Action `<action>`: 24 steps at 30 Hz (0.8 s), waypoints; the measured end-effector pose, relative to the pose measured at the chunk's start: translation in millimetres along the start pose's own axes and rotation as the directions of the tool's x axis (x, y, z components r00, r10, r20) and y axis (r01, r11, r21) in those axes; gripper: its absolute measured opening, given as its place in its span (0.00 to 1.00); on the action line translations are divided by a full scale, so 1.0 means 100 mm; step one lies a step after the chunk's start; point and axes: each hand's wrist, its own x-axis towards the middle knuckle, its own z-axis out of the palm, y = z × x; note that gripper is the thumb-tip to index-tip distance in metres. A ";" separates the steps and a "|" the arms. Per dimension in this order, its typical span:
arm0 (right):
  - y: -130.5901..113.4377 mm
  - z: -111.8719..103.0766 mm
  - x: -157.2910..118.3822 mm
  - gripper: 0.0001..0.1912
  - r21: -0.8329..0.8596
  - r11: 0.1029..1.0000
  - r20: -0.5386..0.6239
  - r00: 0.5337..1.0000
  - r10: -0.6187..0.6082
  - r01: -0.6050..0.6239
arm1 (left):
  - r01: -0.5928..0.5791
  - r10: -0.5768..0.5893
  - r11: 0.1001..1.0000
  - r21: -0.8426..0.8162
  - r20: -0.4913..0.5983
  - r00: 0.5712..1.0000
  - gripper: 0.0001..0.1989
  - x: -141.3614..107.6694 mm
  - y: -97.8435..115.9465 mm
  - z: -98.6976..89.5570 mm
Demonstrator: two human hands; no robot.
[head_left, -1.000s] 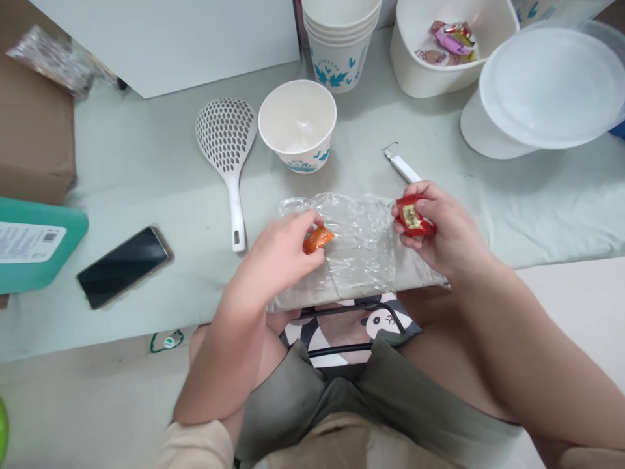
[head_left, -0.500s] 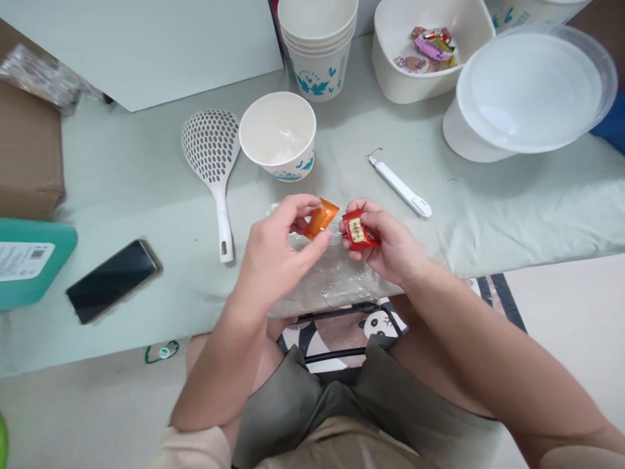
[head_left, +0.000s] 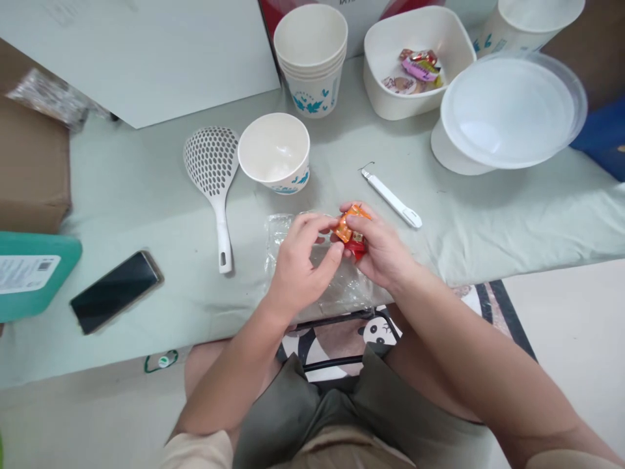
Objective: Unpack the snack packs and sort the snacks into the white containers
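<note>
On my side of the blue-leafed paper tub [head_left: 299, 178], a little to its right, my right hand [head_left: 379, 253] pins the orange packet [head_left: 344, 230] under its thumb against the red packet [head_left: 356, 249]. My left hand [head_left: 305, 266] is half-spread beside them; whether its fingertips touch the orange one, I can't tell. I'd call this step bringing the two packets together; the next move calls for a steady right grip so neither slips.

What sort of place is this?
Looks like an indoor table workspace, maybe in a home or small workroom; can't tell which. Clues: the cloth-covered table, stacked paper cups and a phone.
</note>
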 end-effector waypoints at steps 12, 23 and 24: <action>-0.34 0.01 0.29 0.14 -0.752 0.481 0.044 0.761 -0.647 0.452 | 0.639 -0.622 0.234 -0.733 0.392 0.677 0.10 0.97 0.45 0.40; -0.49 -0.40 0.41 0.33 -0.874 0.197 0.157 0.642 -0.751 0.444 | 0.662 -0.649 0.097 -0.743 0.457 0.608 0.12 1.57 0.40 0.78; -0.48 -0.40 0.42 0.34 -0.860 0.214 0.140 0.617 -0.775 0.463 | 0.665 -0.677 0.120 -0.737 0.430 0.598 0.13 1.63 0.43 0.79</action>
